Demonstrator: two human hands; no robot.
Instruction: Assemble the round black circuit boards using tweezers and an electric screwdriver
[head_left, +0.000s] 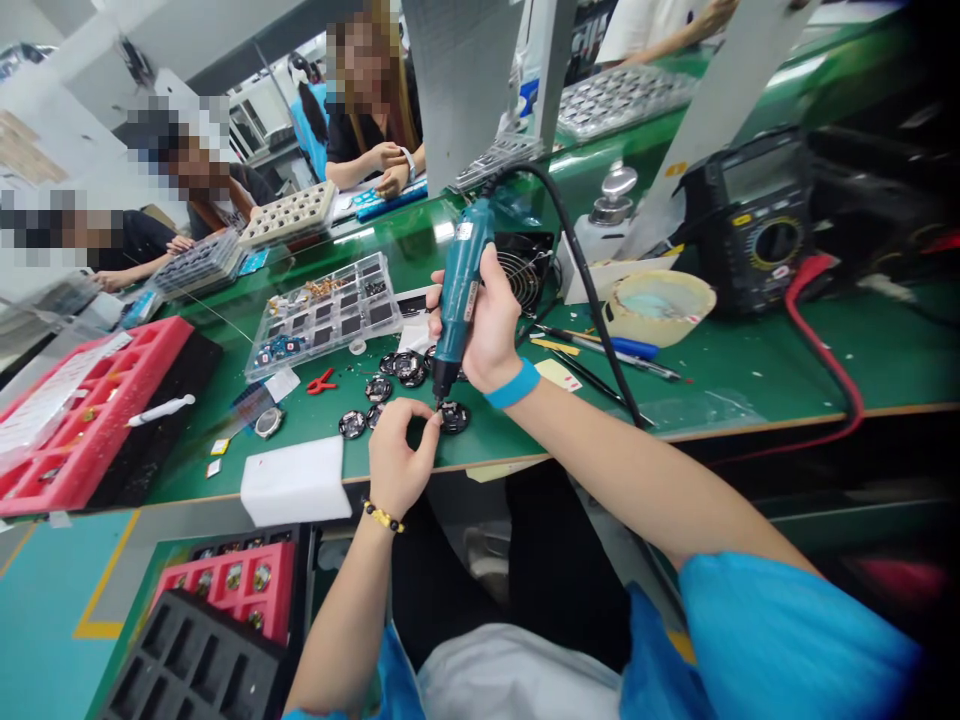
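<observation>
My right hand [491,325] is wrapped round a teal electric screwdriver [463,270], its cable rising from the top and its dark tip pointing down. The tip meets a round black part [454,417] near the table's front edge. Beside that tip my left hand [405,440] has thumb and forefinger brought together in a pinch; whatever lies between them is too small to make out. More round black parts [378,389] lie just left of and behind the screwdriver tip, on the green mat.
A clear compartment box [322,312] and red pliers [321,381] lie to the left. White foam [296,480] overhangs the front edge. Right stand a yellowish bowl [660,305], pens and a multimeter [757,230]. Red trays [161,350] sit far left. People sit across the bench.
</observation>
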